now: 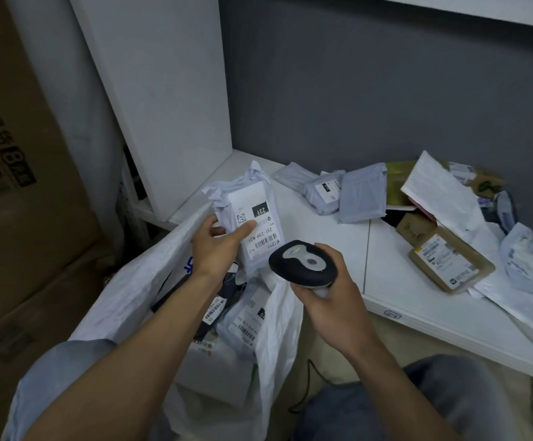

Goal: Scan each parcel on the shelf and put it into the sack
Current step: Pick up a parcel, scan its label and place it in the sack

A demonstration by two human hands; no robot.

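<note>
Left hand (214, 249) grips parcel (252, 218) (label up, thumb across it) above the sack (138, 281) mouth, beside the shelf (338, 237) front edge. Right hand (328, 294) curled round scanner (303, 262), just right of parcel. Bare shelf between them and the parcels heaped right (449, 259).

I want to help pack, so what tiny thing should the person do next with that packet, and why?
Probably aim the black-and-grey handheld scanner in the right hand at the barcode on the pale plastic parcel. The left hand holds it label-up over the white plastic sack, apparently ready for scanning.
</note>
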